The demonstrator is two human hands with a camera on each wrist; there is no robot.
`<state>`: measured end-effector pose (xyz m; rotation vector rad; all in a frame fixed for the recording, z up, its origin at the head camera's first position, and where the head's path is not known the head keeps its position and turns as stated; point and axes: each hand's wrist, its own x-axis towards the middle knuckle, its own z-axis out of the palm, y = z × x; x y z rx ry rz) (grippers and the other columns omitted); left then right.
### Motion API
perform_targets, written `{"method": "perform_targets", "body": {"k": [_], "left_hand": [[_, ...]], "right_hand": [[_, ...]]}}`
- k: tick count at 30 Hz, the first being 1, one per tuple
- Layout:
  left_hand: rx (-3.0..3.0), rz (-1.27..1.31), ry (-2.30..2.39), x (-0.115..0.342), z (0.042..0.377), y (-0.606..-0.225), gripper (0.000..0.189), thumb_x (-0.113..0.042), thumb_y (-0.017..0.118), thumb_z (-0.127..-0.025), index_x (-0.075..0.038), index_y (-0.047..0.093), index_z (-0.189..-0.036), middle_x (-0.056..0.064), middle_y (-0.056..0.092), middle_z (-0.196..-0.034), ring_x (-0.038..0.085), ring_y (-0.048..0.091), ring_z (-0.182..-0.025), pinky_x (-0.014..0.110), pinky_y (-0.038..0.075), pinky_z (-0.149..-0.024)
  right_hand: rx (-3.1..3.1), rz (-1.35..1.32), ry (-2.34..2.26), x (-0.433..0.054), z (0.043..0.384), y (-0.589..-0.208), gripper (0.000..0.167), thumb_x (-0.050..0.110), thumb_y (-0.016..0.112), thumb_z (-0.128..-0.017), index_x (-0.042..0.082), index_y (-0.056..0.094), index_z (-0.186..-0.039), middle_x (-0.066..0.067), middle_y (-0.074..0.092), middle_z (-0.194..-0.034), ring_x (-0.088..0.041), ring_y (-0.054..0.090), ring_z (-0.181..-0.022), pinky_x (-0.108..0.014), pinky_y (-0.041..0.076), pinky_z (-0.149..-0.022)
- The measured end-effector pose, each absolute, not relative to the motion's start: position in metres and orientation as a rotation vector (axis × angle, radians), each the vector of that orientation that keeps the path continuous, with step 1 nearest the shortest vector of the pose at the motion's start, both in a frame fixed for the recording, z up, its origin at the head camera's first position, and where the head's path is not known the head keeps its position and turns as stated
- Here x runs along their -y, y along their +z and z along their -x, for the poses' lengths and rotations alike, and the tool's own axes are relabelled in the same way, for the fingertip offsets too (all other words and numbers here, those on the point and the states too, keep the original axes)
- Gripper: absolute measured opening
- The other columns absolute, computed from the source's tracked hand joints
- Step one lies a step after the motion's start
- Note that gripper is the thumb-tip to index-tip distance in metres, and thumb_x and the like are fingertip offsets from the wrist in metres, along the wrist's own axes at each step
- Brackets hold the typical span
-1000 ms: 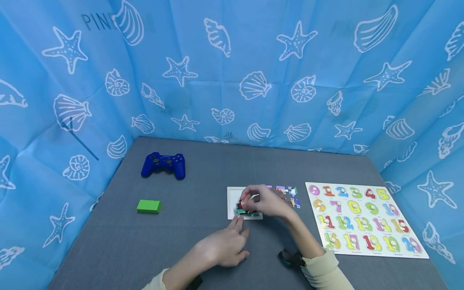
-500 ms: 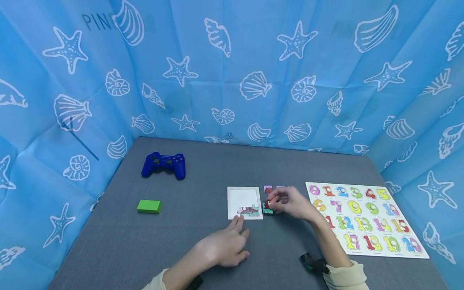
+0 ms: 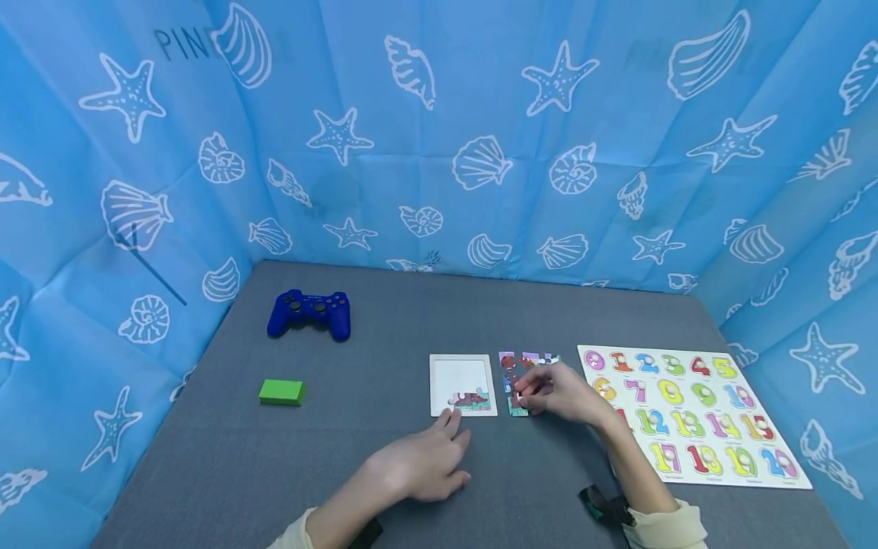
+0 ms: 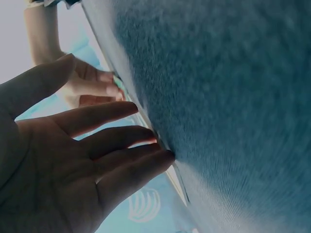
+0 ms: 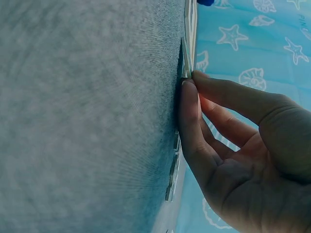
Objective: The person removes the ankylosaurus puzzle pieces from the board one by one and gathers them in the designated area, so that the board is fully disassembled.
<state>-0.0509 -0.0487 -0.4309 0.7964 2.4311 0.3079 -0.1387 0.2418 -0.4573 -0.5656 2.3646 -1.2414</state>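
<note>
My right hand (image 3: 559, 393) pinches a jigsaw piece (image 3: 517, 406) with green along its lower edge, just right of a white puzzle tray (image 3: 439, 375). The right wrist view shows that piece (image 5: 186, 57) edge-on between thumb and finger, slightly tilted at the cloth. Straight fingers of my left hand (image 3: 424, 461) touch the tray's near edge; its palm (image 4: 43, 170) fills much of the left wrist view. Inside the tray, joined brown-and-green pieces (image 3: 469, 400) lie in the lower right corner. Loose puzzle pieces (image 3: 507, 364) lie right of the tray, some partly hidden by my right hand.
A number board (image 3: 693, 419) with knobbed numerals lies at the right, partly under my right forearm. At the left are a blue game controller (image 3: 310, 311) and a green block (image 3: 282, 392). Blue shell-print curtains (image 3: 439, 183) surround the grey table (image 3: 384, 320).
My right hand has moved right with the puzzle piece, out of the tray, then slightly nearer and down beside the loose pieces. The left hand has stayed at the tray's edge.
</note>
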Motion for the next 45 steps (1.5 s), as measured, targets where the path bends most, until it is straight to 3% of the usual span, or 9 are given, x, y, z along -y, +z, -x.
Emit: {"method": "perform_targets", "body": {"k": [9,18,29,40,45], "left_hand": [[-2.418,-0.789,0.393,0.056,0.056,-0.424,0.066,-0.04,0.061,-0.111,-0.006,0.045,-0.165,0.016,0.031,-0.179,0.028,0.026,-0.17,0.042,0.031,-0.136],[-2.36,-0.686,0.438,0.068,0.065,-0.42,0.064,-0.043,0.059,-0.112,-0.012,0.045,-0.166,0.007,0.032,-0.18,0.02,0.029,-0.169,0.045,0.033,-0.135],[-2.37,-0.59,0.488,0.083,0.075,-0.419,0.066,-0.043,0.059,-0.112,-0.009,0.044,-0.166,0.011,0.03,-0.181,0.027,0.028,-0.169,0.051,0.031,-0.136],[-2.368,-0.617,0.482,0.085,0.077,-0.424,0.065,-0.041,0.058,-0.112,-0.008,0.043,-0.167,0.012,0.029,-0.181,0.026,0.031,-0.168,0.05,0.031,-0.136],[-2.36,-0.613,0.49,0.085,0.076,-0.424,0.062,-0.039,0.057,-0.113,-0.009,0.045,-0.166,0.011,0.028,-0.181,0.027,0.03,-0.168,0.051,0.031,-0.136]], "right_hand": [[-2.454,0.525,-1.155,-0.238,0.137,-0.456,0.012,0.004,0.08,-0.096,-0.003,0.077,-0.106,-0.011,0.075,-0.09,-0.006,0.067,-0.072,-0.023,0.063,-0.066],[-2.376,0.557,-1.243,-0.231,0.137,-0.454,0.017,0.002,0.078,-0.097,-0.009,0.075,-0.109,-0.017,0.076,-0.093,-0.008,0.071,-0.076,-0.024,0.064,-0.071],[-2.31,0.694,-1.283,-0.203,0.139,-0.455,0.017,0.004,0.078,-0.097,-0.007,0.077,-0.11,-0.021,0.078,-0.099,-0.002,0.064,-0.074,-0.019,0.056,-0.066],[-2.256,0.807,-1.203,-0.166,0.149,-0.452,0.023,0.004,0.079,-0.097,-0.007,0.077,-0.116,-0.021,0.08,-0.106,-0.012,0.07,-0.083,-0.018,0.057,-0.072],[-2.321,0.796,-1.104,-0.155,0.15,-0.456,0.019,0.003,0.082,-0.094,-0.004,0.079,-0.111,-0.015,0.08,-0.099,-0.009,0.066,-0.08,-0.017,0.055,-0.071]]}}
